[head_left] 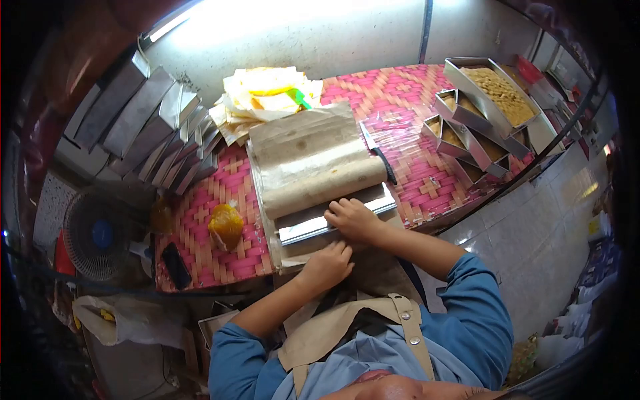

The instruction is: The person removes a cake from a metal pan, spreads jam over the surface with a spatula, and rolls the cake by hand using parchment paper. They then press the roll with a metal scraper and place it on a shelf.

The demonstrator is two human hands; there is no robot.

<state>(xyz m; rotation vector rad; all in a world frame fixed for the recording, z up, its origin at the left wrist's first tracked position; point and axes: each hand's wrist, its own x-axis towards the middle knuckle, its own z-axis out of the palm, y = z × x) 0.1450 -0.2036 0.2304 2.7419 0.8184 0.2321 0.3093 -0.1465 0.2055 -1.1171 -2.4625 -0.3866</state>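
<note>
Large sheets of brown paper (pixel 303 143) lie before me, with the near part rolled or folded over. Across their front part lies a long, shiny metal bar (pixel 307 231). My right hand (pixel 353 219) has its fingers curled over the bar's middle. Just in front of the bar, my left hand (pixel 328 265) is closed at the paper's near edge; what its fingers pinch, if anything, is hidden. A knife (pixel 380 157) with a dark handle rests along the paper's right side.
A pink woven-pattern cover (pixel 360 87) spans the table. Yellow-stained papers (pixel 260 100) are piled behind. Metal tins (pixel 157 110) stack at left; filled tins (pixel 497 97) stand at right. A yellow-orange bag (pixel 225 227), a phone (pixel 176 265) and a fan (pixel 100 233) are left.
</note>
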